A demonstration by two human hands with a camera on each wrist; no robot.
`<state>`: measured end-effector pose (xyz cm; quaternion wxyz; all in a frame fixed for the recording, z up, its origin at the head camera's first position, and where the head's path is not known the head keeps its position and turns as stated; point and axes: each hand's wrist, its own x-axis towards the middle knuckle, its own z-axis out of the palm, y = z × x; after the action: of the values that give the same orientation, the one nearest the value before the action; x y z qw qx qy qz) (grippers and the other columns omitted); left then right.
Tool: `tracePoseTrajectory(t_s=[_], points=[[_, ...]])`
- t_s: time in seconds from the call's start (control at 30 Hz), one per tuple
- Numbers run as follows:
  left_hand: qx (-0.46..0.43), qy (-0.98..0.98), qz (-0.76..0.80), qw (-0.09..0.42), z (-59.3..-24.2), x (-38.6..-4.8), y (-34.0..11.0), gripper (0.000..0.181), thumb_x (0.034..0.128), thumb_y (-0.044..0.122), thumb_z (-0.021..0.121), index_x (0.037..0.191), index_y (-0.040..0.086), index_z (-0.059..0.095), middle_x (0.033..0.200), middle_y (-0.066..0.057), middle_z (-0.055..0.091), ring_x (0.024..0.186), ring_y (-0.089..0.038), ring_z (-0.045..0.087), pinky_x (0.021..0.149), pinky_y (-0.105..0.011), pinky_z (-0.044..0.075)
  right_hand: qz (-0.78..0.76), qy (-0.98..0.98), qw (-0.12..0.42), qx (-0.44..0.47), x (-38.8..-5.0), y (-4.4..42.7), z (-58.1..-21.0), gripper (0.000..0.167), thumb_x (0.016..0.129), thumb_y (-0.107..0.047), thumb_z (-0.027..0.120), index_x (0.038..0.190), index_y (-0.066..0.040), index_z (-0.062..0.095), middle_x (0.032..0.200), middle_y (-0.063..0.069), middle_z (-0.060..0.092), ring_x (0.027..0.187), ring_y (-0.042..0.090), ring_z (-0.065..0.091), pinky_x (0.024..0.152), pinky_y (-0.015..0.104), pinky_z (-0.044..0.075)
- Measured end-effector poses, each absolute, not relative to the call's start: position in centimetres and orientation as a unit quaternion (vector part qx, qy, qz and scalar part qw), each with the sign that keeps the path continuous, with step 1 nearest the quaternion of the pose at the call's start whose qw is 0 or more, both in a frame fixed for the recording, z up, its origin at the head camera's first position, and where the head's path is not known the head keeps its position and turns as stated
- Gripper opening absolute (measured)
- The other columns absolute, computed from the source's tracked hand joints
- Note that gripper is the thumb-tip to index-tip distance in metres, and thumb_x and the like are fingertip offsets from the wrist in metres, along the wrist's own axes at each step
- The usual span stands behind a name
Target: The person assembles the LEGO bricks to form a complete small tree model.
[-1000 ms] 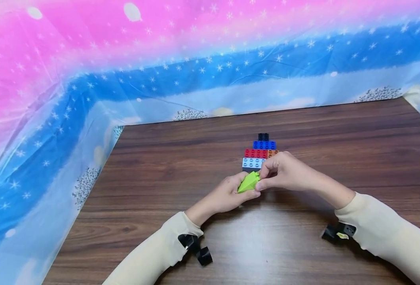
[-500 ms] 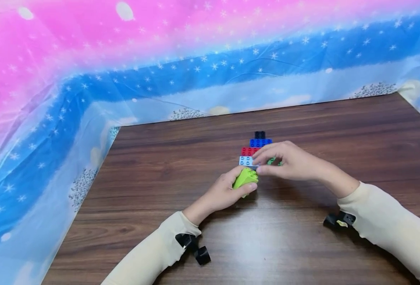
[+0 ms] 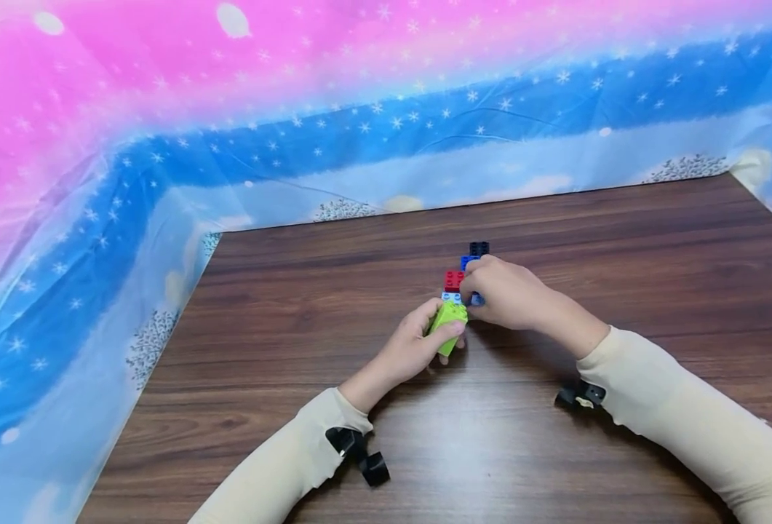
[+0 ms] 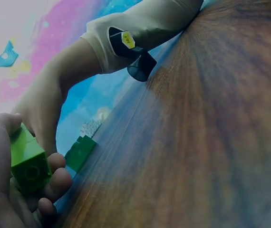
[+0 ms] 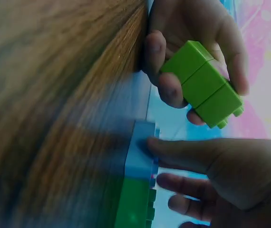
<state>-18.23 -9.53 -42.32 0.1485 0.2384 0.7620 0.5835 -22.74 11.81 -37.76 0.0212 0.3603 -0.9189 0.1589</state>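
Observation:
The left hand (image 3: pixel 415 346) grips a joined lime block (image 3: pixel 449 327), its thumb across the front. In the right wrist view this block (image 5: pixel 204 83) shows three segments, with studs at its lower right end. Just to the right, the right hand (image 3: pixel 506 295) reaches down over the laid-out bricks and hides several of them. Seen from the right wrist, the right thumb lies against a light blue brick (image 5: pixel 140 147), which the hand seems to pinch; the index fingertip is hidden. A dark green brick (image 5: pixel 133 204) stands beside it.
Beyond the hands on the brown table (image 3: pixel 294 291), a red brick (image 3: pixel 454 280), a blue brick (image 3: pixel 469 260) and a black brick (image 3: pixel 479 248) form rows. A patterned cloth (image 3: pixel 359 156) hangs past the table's far and left edges.
The right hand has drawn away from the lime block and come down over the brick rows, its fingers closing. The left hand has kept hold of the block and tilted it more upright.

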Motion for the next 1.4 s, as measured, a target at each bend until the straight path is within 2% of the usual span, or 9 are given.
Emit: tracePoseTrajectory(t_s=[0.13, 0.3, 0.5, 0.6, 0.7, 0.87, 1.03, 1.17, 1.4], points=[[0.247, 0.76, 0.586, 0.135, -42.3, -18.2, -9.2, 0.024, 0.1095, 0.02, 0.054, 0.123, 0.001, 0.057, 0.089, -0.011, 0.062, 0.074, -0.015, 0.058, 0.063, -0.025, 0.048, 0.171, -0.914, 0.002, 0.368, -22.2, 11.9, -37.8, 0.016, 0.087, -0.01, 0.086, 0.082, -0.018, 0.073, 0.083, -0.005, 0.061, 0.085, 0.02, 0.053, 0.069, 0.035, 0.049], [0.248, 0.751, 0.599, 0.126, -42.5, -18.1, -9.1, 0.023, 0.1103, 0.02, 0.052, 0.117, -0.002, 0.058, 0.083, -0.013, 0.059, 0.073, -0.018, 0.056, 0.065, -0.025, 0.047, 0.142, -0.906, 0.021, 0.399, -21.6, 11.8, -37.8, 0.02, 0.082, -0.017, 0.091, 0.086, -0.018, 0.072, 0.07, -0.011, 0.058, 0.074, 0.018, 0.046, 0.065, 0.035, 0.035], [0.25, 0.745, 0.611, 0.097, -42.8, -18.1, -9.3, 0.023, 0.1096, 0.02, 0.052, 0.11, -0.002, 0.059, 0.075, -0.007, 0.056, 0.067, -0.018, 0.054, 0.062, -0.025, 0.045, 0.201, -0.903, 0.04, 0.377, -21.9, 12.2, -37.2, 0.02, 0.085, -0.015, 0.087, 0.088, -0.016, 0.067, 0.077, -0.006, 0.062, 0.07, 0.015, 0.05, 0.066, 0.037, 0.043], [0.253, 0.755, 0.598, 0.093, -43.0, -18.0, -9.4, 0.022, 0.1098, 0.023, 0.053, 0.106, 0.003, 0.06, 0.071, -0.003, 0.053, 0.063, -0.016, 0.051, 0.061, -0.025, 0.043, 0.292, -0.892, 0.016, 0.346, -22.1, 12.9, -36.9, 0.022, 0.089, -0.014, 0.086, 0.089, -0.013, 0.064, 0.08, -0.003, 0.064, 0.067, 0.016, 0.05, 0.063, 0.033, 0.043], [0.26, 0.757, 0.592, 0.094, -43.1, -18.0, -9.4, 0.02, 0.1098, 0.023, 0.053, 0.109, 0.003, 0.059, 0.073, -0.005, 0.054, 0.064, -0.016, 0.052, 0.061, -0.026, 0.044, 0.377, -0.869, -0.001, 0.321, -22.3, 13.3, -36.7, 0.02, 0.092, -0.015, 0.084, 0.096, -0.011, 0.065, 0.088, 0.0, 0.069, 0.071, 0.016, 0.058, 0.064, 0.03, 0.049], [0.259, 0.756, 0.593, 0.097, -42.8, -18.1, -9.3, 0.023, 0.1088, 0.021, 0.05, 0.116, 0.0, 0.056, 0.08, -0.01, 0.057, 0.067, -0.016, 0.055, 0.061, -0.025, 0.047, 0.505, -0.809, -0.062, 0.292, -22.4, 13.3, -36.7, 0.024, 0.097, -0.011, 0.078, 0.111, -0.001, 0.063, 0.103, 0.011, 0.068, 0.084, 0.029, 0.07, 0.073, 0.04, 0.062], [0.247, 0.759, 0.593, 0.108, -42.6, -18.0, -9.2, 0.03, 0.1106, 0.024, 0.041, 0.113, -0.002, 0.056, 0.077, -0.007, 0.057, 0.067, -0.015, 0.056, 0.062, -0.024, 0.046, 0.531, -0.794, -0.088, 0.283, -22.6, 13.3, -37.3, 0.026, 0.097, -0.008, 0.077, 0.116, 0.001, 0.061, 0.105, 0.011, 0.069, 0.095, 0.026, 0.069, 0.083, 0.036, 0.06], [0.245, 0.761, 0.591, 0.106, -42.6, -18.0, -9.1, 0.03, 0.1096, 0.024, 0.04, 0.112, -0.002, 0.055, 0.076, -0.007, 0.057, 0.066, -0.015, 0.056, 0.062, -0.024, 0.046, 0.553, -0.781, -0.104, 0.271, -22.8, 13.1, -37.7, 0.028, 0.098, -0.005, 0.074, 0.121, 0.003, 0.06, 0.106, 0.013, 0.07, 0.098, 0.022, 0.068, 0.083, 0.031, 0.058], [0.242, 0.767, 0.588, 0.089, -42.6, -18.2, -9.2, 0.03, 0.1033, 0.021, 0.037, 0.104, -0.002, 0.056, 0.074, -0.008, 0.058, 0.064, -0.017, 0.056, 0.058, -0.025, 0.046, 0.616, -0.731, -0.174, 0.237, -22.6, 13.1, -37.6, 0.036, 0.101, -0.002, 0.068, 0.131, 0.007, 0.052, 0.115, 0.017, 0.069, 0.099, 0.019, 0.069, 0.089, 0.037, 0.061]])
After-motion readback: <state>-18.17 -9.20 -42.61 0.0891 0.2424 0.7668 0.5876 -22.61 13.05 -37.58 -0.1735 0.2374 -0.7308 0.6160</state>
